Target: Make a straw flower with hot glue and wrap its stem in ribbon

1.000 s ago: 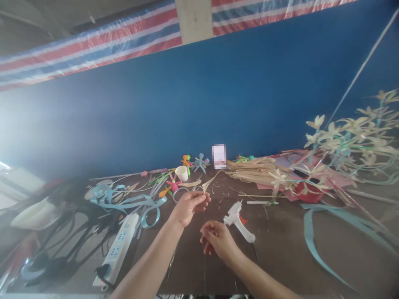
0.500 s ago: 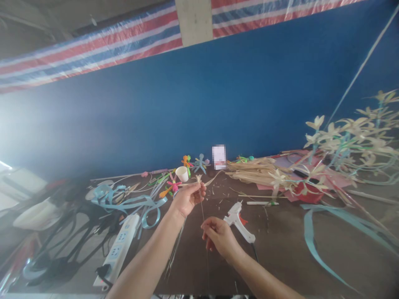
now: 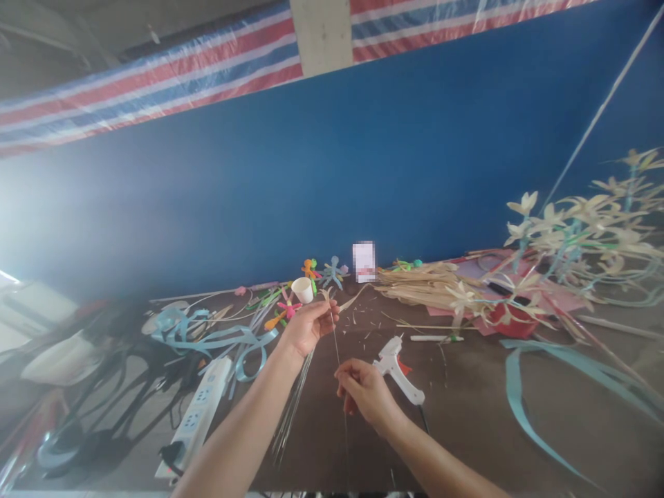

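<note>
Between the thumb and fingers of my left hand (image 3: pixel 310 328) is a small pale flower (image 3: pixel 326 294) that looks made of dried leaf strips. A thin wire (image 3: pixel 335 340) runs down from it toward my right hand (image 3: pixel 365 391), whose thumb and fingers are pinched around the wire. The wire's lower end trails faintly below that hand. Just right of my right hand lies a white glue gun (image 3: pixel 398 370) with an orange trigger. Beside my left forearm several loose wires (image 3: pixel 293 413) lie on the dark table (image 3: pixel 321 449).
A white cup (image 3: pixel 301 290) and bright pipe-cleaner figures (image 3: pixel 288 306) stand behind my left hand. To the left are blue ribbon (image 3: pixel 207 332) and a power strip (image 3: pixel 200 408). Dried leaf strips (image 3: pixel 425 285), a white pen (image 3: pixel 436 338) and finished pale flowers (image 3: pixel 565 214) occupy the right.
My left hand has shifted slightly left with the flower, and the wire slants more. More of the loose wires beside the forearm show. My right hand has stayed nearly still.
</note>
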Action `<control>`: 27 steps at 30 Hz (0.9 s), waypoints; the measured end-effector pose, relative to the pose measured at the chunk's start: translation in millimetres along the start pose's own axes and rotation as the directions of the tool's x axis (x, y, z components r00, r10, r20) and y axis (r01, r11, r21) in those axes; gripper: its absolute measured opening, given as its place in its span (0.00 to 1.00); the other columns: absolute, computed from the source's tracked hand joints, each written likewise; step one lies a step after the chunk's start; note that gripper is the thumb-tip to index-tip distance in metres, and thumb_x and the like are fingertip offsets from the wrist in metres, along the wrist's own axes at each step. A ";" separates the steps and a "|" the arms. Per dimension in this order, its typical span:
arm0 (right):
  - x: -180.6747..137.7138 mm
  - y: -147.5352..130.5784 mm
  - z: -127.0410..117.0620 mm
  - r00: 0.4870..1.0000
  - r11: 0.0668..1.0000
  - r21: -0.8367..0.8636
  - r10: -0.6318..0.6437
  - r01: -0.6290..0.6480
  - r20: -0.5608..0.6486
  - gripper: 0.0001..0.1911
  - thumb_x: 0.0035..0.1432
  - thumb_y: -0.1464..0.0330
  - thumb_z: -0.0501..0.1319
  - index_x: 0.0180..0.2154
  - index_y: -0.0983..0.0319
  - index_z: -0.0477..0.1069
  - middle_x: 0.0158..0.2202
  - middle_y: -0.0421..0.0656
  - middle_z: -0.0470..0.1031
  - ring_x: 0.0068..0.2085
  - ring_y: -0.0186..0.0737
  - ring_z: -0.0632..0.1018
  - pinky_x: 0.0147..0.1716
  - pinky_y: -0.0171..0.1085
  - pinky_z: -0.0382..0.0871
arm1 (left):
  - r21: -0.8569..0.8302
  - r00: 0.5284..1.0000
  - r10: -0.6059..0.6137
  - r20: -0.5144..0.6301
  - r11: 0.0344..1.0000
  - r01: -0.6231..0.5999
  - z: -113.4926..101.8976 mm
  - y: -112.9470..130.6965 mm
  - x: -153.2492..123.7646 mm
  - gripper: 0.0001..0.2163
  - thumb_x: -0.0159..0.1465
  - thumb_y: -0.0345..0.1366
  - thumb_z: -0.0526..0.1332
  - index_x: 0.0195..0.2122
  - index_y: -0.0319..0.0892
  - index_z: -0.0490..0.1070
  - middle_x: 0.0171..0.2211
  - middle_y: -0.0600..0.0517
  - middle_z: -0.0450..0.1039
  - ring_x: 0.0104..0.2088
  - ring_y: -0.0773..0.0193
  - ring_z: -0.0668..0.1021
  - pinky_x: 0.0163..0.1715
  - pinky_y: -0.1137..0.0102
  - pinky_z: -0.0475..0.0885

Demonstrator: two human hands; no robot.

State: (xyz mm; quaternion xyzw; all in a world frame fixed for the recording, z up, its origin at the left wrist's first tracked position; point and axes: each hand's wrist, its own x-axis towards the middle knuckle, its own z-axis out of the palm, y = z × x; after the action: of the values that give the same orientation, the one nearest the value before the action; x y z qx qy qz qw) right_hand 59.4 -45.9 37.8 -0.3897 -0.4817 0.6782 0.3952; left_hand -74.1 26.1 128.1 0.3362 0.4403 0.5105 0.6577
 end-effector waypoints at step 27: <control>-0.4 -5.3 -3.6 1.000 0.999 -0.040 -0.011 0.011 -0.008 0.13 0.50 0.59 0.54 0.29 0.63 0.65 0.17 0.34 0.66 0.11 0.26 0.65 0.08 0.25 0.52 | 0.058 1.000 -0.018 -0.009 0.998 0.019 2.2 0.5 -3.1 0.08 0.53 0.32 0.61 0.33 0.34 0.72 0.29 0.47 0.74 0.26 0.69 0.75 0.21 0.77 0.70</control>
State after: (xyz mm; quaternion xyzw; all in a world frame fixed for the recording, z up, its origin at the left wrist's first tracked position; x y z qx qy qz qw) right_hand 63.7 -43.8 42.2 -0.3978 -0.4958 0.6645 0.3930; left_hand -72.5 23.2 130.1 0.3489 0.4611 0.4926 0.6504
